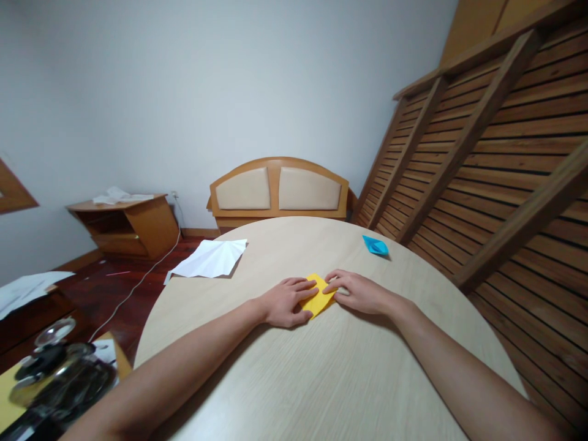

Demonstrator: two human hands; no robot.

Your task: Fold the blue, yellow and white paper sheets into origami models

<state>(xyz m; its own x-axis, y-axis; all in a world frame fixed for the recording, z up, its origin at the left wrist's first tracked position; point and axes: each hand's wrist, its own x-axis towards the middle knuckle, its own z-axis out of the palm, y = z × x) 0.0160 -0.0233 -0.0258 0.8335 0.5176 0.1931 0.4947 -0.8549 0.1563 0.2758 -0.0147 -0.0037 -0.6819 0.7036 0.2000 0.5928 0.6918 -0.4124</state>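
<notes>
- Left hand point(287, 301) flat on the left part of the yellow folded paper point(318, 298), fingers spread and pressing down, thumb tucked against the near edge.
- Right hand point(359, 292) just right of the paper, fingers loosely curled, fingertips point(329, 286) touching its far right edge; nothing gripped.
- Yellow folded paper lying flat near the middle of the round wooden table point(321, 380), a little toward the far side, well clear of every rim.
- Wide bare tabletop near, between the two forearms, and to the right of the right hand.
- White creased sheet point(211, 258) far left, one corner hanging over the table rim.
- Small blue folded paper shape point(375, 245) far right, close to the rim, well apart from both hands.
- Slatted wooden wall point(505, 159) close along the right edge of the table.
</notes>
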